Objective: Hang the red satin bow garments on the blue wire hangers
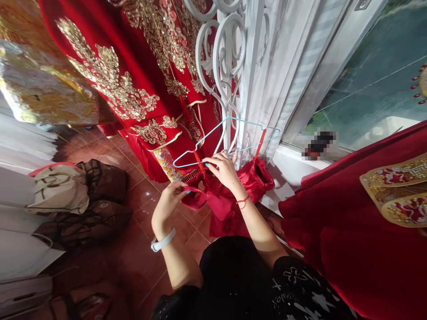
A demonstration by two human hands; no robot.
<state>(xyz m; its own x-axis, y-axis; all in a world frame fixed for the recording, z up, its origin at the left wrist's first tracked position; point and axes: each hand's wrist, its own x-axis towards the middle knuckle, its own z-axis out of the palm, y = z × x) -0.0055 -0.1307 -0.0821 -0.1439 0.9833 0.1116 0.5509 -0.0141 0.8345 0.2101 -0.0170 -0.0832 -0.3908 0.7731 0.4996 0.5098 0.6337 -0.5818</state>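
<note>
A red satin garment [222, 200] hangs by thin red straps from a light blue wire hanger [213, 133]. The hanger's hook is caught on the white scrollwork of a metal frame [230, 53]. My left hand [170, 200] pinches the garment's edge on the left side, its fingers closed on the red cloth. Just below the hanger's bottom bar, my right hand [223, 168] is at the left strap and the top of the garment. Its thumb and index finger are close to the strap, and the other fingertips are partly hidden.
Red gowns with gold beading [116, 75] hang at the left. A red garment with gold trim [333, 222] fills the right side, beside a window [360, 80]. Bags [63, 182] lie on the tiled floor [147, 213]. A white curtain [283, 66] stands behind the frame.
</note>
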